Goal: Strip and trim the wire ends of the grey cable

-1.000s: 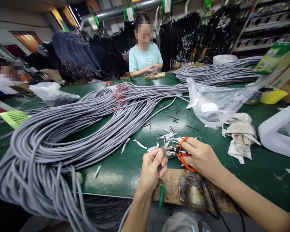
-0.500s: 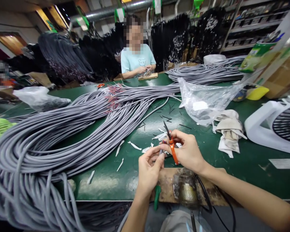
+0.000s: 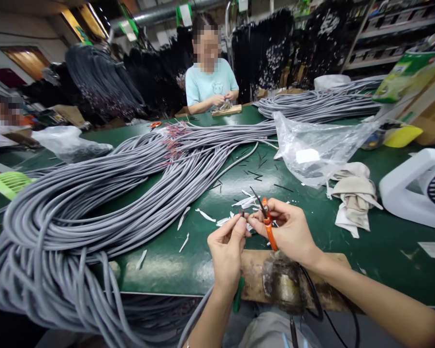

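Note:
In my left hand (image 3: 225, 249) the end of a grey cable (image 3: 200, 309) is pinched between thumb and fingers. Short coloured wire ends (image 3: 242, 212) poke up at the fingertips, one of them reddish. My right hand (image 3: 292, 234) holds orange-handled scissors (image 3: 268, 227), their dark blades pointing up and away. Its thumb and forefinger meet close to the left fingertips, by the wires; exactly what they touch is too small to tell. White strips (image 3: 205, 215) and short black scraps (image 3: 254, 175) lie on the green table (image 3: 166, 275) beyond.
A big bundle of grey cables (image 3: 105, 193) covers the left side. Below my hands sits a dark metal device (image 3: 285, 285) on a wooden board (image 3: 329, 285). To the right are a plastic bag (image 3: 311, 150), cloth (image 3: 355, 193) and white fan (image 3: 409, 188). A co-worker (image 3: 210, 82) sits opposite.
The view has shifted slightly. My left fingers have closed up near the cable end, and the right fingertips, with the scissors still in that hand, have moved beside the wire ends.

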The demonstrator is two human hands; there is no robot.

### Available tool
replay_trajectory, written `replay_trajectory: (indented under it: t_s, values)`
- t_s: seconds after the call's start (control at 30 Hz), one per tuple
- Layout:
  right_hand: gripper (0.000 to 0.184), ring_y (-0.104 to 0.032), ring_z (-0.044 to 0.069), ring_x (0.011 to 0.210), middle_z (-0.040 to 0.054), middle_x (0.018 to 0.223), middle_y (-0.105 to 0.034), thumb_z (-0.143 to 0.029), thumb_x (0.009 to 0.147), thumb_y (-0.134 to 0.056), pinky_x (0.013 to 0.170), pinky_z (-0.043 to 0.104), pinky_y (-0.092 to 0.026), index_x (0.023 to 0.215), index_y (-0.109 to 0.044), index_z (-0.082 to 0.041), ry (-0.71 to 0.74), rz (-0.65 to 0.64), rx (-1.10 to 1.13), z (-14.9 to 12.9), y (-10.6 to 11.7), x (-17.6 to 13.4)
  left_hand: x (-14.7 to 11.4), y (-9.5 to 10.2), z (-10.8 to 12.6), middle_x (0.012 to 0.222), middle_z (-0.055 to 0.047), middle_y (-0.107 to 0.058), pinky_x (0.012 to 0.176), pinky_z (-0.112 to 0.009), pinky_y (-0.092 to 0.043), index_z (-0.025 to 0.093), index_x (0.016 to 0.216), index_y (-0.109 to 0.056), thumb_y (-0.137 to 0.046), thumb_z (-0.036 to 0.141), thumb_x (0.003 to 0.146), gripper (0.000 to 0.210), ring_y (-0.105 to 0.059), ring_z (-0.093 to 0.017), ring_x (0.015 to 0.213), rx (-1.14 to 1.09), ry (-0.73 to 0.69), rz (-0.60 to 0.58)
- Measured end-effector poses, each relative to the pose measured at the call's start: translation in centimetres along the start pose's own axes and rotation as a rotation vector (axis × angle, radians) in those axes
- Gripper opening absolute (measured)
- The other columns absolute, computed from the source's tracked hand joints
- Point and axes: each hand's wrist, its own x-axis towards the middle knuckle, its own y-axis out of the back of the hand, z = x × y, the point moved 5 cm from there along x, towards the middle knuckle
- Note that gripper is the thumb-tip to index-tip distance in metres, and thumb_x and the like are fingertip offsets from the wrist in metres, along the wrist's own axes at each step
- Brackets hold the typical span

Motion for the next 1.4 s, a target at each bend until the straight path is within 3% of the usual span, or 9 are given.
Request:
replay_trajectory:
  t_s: [0.1,0.37,0.53,0.6,0.8,1.07,1.23,1.33,1.4]
  values:
    - [0.023,-0.050,0.009,0.053,-0.0037,0.057,-0.051,-0.025,0.059,-0.072,0.050,0.019,-0.041,0.063,-0.051,-0.016,-0.032,0.016,0.006,0.3,0.0,0.0,0.0,0.1,0.1,0.057,0.000,-0.060,0.031,-0.013,-0.023,0.013,0.077,-0.068,-0.066,0.033,0.070,0.021,-0.042,-0.002,0.034,-0.077,0.008,0.029]
    - [0.031,-0.051,0.009,0.052,-0.0034,0.057,-0.052,-0.032,0.055,-0.074,0.051,0.021,-0.044,0.058,-0.047,-0.017,-0.074,0.010,0.068,0.2,-0.3,0.1,-0.3,0.7,0.0,0.054,0.000,-0.061,0.027,-0.013,-0.025,0.013,0.072,-0.057,-0.064,0.034,0.072,0.023,-0.039,-0.003,0.027,-0.114,0.014,0.115]
    - [0.032,-0.050,0.009,0.053,-0.0046,0.057,-0.050,-0.035,0.058,-0.072,0.055,0.023,-0.045,0.062,-0.045,-0.018,-0.166,-0.084,0.110,0.9,0.2,0.6,-1.0,0.4,0.6,0.066,0.000,-0.060,0.036,-0.013,-0.030,0.017,0.082,-0.059,-0.060,0.027,0.077,0.010,-0.042,-0.003,0.041,-0.136,-0.041,-0.168]
    - [0.028,-0.046,0.008,0.054,-0.0047,0.058,-0.047,-0.033,0.065,-0.067,0.054,0.021,-0.042,0.062,-0.044,-0.018,-0.103,-0.116,-0.033,0.6,0.7,0.5,-1.3,0.4,0.9,0.070,0.000,-0.058,0.043,-0.014,-0.034,0.019,0.086,-0.059,-0.059,0.022,0.078,0.009,-0.044,-0.004,0.049,-0.077,-0.098,-0.246]
    - [0.021,-0.044,0.011,0.062,-0.0001,0.070,-0.049,-0.029,0.067,-0.066,0.058,0.023,-0.039,0.069,-0.047,-0.018,0.343,-0.112,-0.614,-1.5,1.2,-1.0,-1.6,1.3,2.4,0.077,-0.001,-0.054,0.058,-0.021,-0.041,0.021,0.080,-0.059,-0.053,0.011,0.079,0.012,-0.051,-0.012,0.069,0.198,-0.498,-0.107]
    - [0.007,-0.049,0.015,0.066,0.0038,0.072,-0.055,-0.023,0.075,-0.056,0.059,0.024,-0.039,0.072,-0.053,-0.017,0.418,-0.215,-0.852,-0.3,0.4,-1.3,-2.4,0.8,3.1,0.078,-0.003,-0.058,0.065,-0.029,-0.043,0.021,0.071,-0.060,-0.049,0.006,0.077,0.019,-0.055,-0.016,0.072,0.428,-0.706,-0.101]
    - [0.009,-0.045,0.012,0.056,0.0013,0.062,-0.052,-0.018,0.073,-0.052,0.052,0.023,-0.033,0.064,-0.052,-0.017,0.486,-0.165,-0.977,-0.3,0.3,-1.9,-2.3,1.1,2.7,0.064,-0.001,-0.053,0.059,-0.026,-0.043,0.019,0.061,-0.054,-0.056,0.010,0.075,0.017,-0.054,-0.015,0.066,0.325,-0.616,-0.041]
    - [0.017,-0.039,0.010,0.048,-0.0014,0.053,-0.047,-0.017,0.073,-0.051,0.047,0.023,-0.028,0.056,-0.048,-0.018,0.554,-0.157,-0.970,-0.4,0.2,-2.1,-1.5,1.4,1.8,0.070,0.000,-0.057,0.050,-0.021,-0.041,0.020,0.079,-0.053,-0.061,0.017,0.074,0.010,-0.052,-0.010,0.054,0.184,-0.394,-0.024]
    - [0.024,-0.035,0.008,0.044,-0.0025,0.049,-0.045,-0.020,0.075,-0.052,0.046,0.022,-0.027,0.052,-0.044,-0.018,0.563,-0.139,-0.947,-0.4,0.5,-1.9,-0.7,1.8,1.2,0.070,0.000,-0.061,0.043,-0.017,-0.036,0.022,0.094,-0.050,-0.065,0.022,0.073,0.026,-0.047,-0.006,0.045,0.073,-0.197,-0.039]
